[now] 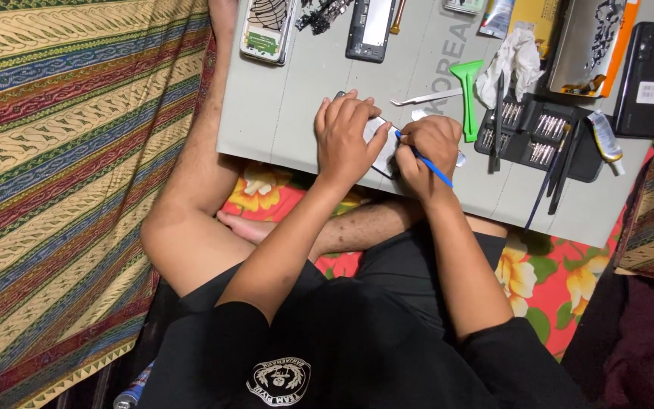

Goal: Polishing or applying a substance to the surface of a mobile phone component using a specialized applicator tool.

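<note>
I am watching my left hand [346, 136] pressing down flat on a small phone [381, 144], fingers curled over its top edge, holding it steady on the grey work mat [281, 113]. My right hand [427, 148], just at three o'clock of the left, is pinching a thin blue pry tool [434, 170] closed between the fingers, its tip touching the phone's edge. Further toward three o'clock a green plastic scraper [468, 95] is lying beside a black screwdriver bit set [539, 136]; metal tweezers [425, 98] are resting at twelve o'clock.
</note>
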